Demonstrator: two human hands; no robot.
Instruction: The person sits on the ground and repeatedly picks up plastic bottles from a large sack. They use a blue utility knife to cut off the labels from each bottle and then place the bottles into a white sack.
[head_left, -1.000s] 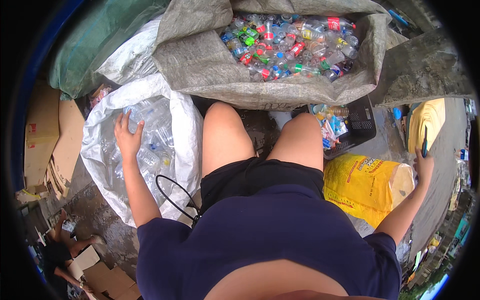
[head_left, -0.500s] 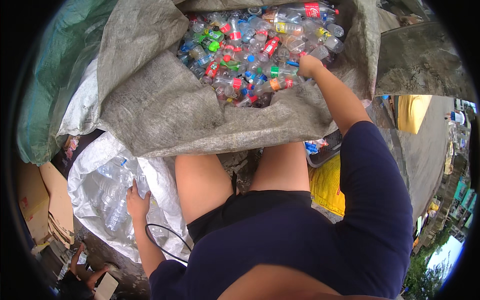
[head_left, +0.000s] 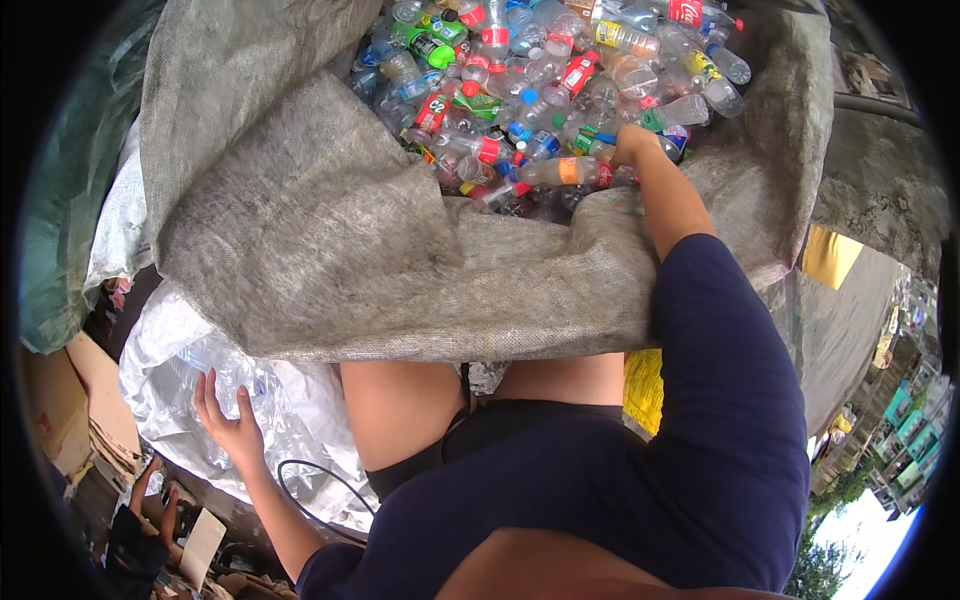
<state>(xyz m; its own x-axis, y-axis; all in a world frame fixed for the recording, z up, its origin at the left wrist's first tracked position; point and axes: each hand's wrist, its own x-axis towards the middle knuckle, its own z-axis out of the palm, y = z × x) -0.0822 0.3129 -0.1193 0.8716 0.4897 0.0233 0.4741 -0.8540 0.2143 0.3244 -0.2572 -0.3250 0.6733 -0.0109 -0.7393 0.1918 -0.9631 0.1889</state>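
Note:
Reaching into a big grey woven sack [head_left: 330,240], my right hand [head_left: 638,148] is closed around a slim blue object [head_left: 597,135] whose kind I cannot make out. Under and around it lie many plastic bottles, among them a clear bottle with an orange label [head_left: 560,172] just below the hand and a green-capped clear bottle [head_left: 680,112] just beyond it. My left hand [head_left: 235,428] is held over a white sack [head_left: 325,420] at the lower left, its fingers spread and nothing in them. Clear bottles [head_left: 265,385] without labels show inside that sack.
Flattened cardboard [head_left: 100,400] is stacked left of the white sack. A green sack [head_left: 75,240] stands at the far left. Another person [head_left: 140,540] is at the lower left. Something yellow [head_left: 643,390] lies beside my right thigh. A black cable [head_left: 320,465] loops near my left arm.
The view has shifted, so the grey sack appears lower and larger. My left hand has lifted away from the clear bottles, fingers spreading. My right hand keeps the blue object and is lower among the bottles.

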